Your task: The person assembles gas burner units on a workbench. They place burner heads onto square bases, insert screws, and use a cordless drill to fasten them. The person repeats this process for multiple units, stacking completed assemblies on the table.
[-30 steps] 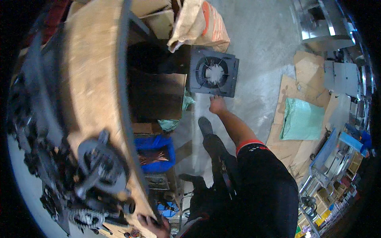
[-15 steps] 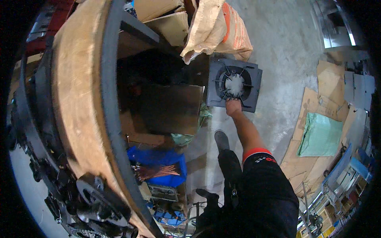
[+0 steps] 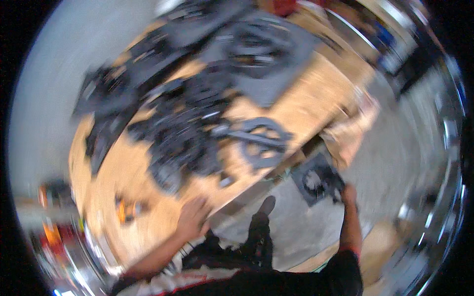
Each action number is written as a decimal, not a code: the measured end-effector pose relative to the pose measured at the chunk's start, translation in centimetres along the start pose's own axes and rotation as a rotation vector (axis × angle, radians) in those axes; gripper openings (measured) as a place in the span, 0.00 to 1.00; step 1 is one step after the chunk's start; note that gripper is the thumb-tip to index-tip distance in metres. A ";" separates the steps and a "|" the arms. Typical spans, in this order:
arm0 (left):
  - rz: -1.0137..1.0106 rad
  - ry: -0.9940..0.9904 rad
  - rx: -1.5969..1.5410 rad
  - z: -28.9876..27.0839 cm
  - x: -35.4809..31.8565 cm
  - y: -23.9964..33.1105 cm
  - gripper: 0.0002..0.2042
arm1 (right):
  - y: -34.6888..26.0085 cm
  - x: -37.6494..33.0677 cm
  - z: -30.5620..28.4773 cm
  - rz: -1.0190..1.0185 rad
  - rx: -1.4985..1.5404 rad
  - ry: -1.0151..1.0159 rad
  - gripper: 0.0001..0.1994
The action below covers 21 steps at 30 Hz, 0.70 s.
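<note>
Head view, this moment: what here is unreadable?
- Dark parts on the wooden table: motion blur smears their shapes together.
- Right hand at the square black fan: grip unclear through blur.
- Left hand at the table edge: fingers blurred.
- Small orange object: kind unreadable.

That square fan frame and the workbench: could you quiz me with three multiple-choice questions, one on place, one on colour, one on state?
1. The left hand rests where?
A. on the wooden workbench's near edge
B. on the floor
C. on the person's shoe

2. The square fan frame is what colour?
A. yellow
B. dark grey
C. white

3. The right hand is how?
A. hanging free
B. holding the fan frame
C. in a pocket

Answers: A, its fingers lie on the tan edge; B, it matches the dark parts piled on the bench; B, it grips the frame's corner above the floor.
</note>
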<state>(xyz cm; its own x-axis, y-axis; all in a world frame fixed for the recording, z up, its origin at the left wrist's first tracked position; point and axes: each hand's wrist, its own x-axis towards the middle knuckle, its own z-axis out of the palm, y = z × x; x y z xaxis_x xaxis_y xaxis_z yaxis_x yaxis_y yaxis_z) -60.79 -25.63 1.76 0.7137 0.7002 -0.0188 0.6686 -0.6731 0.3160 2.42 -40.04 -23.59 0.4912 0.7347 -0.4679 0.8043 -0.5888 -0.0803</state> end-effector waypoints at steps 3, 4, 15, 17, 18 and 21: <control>0.049 0.086 -0.198 -0.8 0.9 -0.5 0.28 | -2.8 -10.4 -0.7 0.058 0.080 -0.003 0.17; 0.094 0.122 -0.223 -0.4 0.8 -1.4 0.25 | -0.9 -13.4 2.3 -0.112 0.036 0.262 0.18; -0.458 0.454 -0.120 -10.6 -18.2 -15.7 0.23 | -19.1 -38.5 -9.2 -0.082 0.487 0.355 0.24; -0.389 0.362 -0.082 -12.7 -18.6 -18.3 0.26 | -28.8 -43.4 -15.3 -0.039 0.366 0.180 0.21; -0.351 0.312 -0.039 -12.4 -17.7 -19.5 0.25 | -30.7 -44.7 -16.7 -0.090 0.385 0.200 0.20; -0.376 -0.015 0.041 -12.4 -15.9 -22.5 0.22 | -36.7 -47.9 -18.4 -0.200 0.562 0.258 0.16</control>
<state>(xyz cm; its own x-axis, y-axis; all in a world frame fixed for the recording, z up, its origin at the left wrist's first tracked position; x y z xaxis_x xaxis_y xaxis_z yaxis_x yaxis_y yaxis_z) -89.77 -18.63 6.74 0.4200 0.8966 -0.1406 0.8919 -0.3793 0.2462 -44.50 -47.44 17.95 0.4715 0.8643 -0.1751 0.6251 -0.4676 -0.6250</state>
